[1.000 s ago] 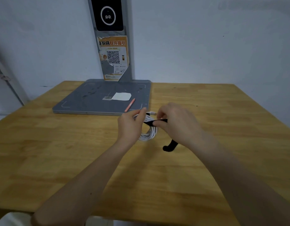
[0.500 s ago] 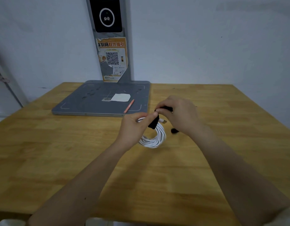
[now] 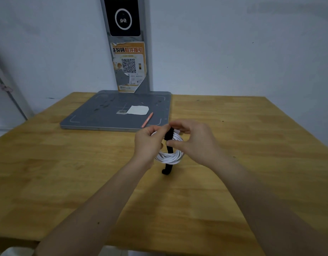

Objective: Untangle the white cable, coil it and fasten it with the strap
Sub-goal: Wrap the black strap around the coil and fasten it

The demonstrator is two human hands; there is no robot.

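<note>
Grey pad (image 3: pixel 96 117) with pink pen (image 3: pixel 147 122) lies on the wooden table (image 3: pixel 67 172). Left hand (image 3: pixel 147 143) grips the coiled white cable (image 3: pixel 169 157), held above the table. Black strap (image 3: pixel 168 143) wraps over the coil, tail hanging below. Right hand (image 3: pixel 194 143) pinches the strap.

both forearms reach forward, left hand (image 3: pixel 147 143) and right hand (image 3: pixel 195 142) curled, fingertips nearly meeting.

A wooden bench (image 3: pixel 233 182) is standing against a pale, dimly lit wall (image 3: pixel 233 52), bearing a grey stand (image 3: pixel 104 119) whose upright post is carrying an orange poster (image 3: pixel 129 66).
</note>
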